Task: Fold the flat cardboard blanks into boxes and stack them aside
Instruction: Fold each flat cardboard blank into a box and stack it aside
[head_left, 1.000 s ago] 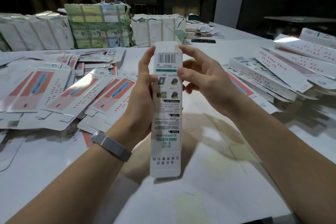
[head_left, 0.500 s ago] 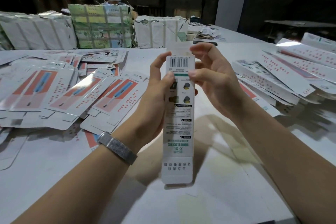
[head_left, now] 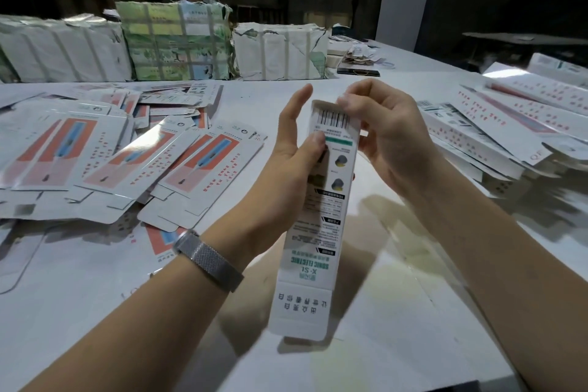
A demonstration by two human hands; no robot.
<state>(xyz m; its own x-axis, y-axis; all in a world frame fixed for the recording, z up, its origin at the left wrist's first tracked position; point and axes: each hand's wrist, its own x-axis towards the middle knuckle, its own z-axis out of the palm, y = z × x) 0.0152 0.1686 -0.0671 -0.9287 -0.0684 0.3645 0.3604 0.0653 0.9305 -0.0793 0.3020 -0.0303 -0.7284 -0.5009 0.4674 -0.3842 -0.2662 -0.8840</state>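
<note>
Held upright above the table (head_left: 413,312): long thin box (head_left: 321,216), light, easily creased. Left hand (head_left: 292,156) pinching its upper side, right hand (head_left: 381,137) fingers curled on the top flap; best gripped along folded edges

White carton, black barcode, green stripe

Long white cardboard box (head_left: 321,216) carries teal lettering; flat white blanks (head_left: 203,165) show orange-red panels with blue centres.

head view | looks forward and down | close over table (head_left: 397,312) | single view
</note>
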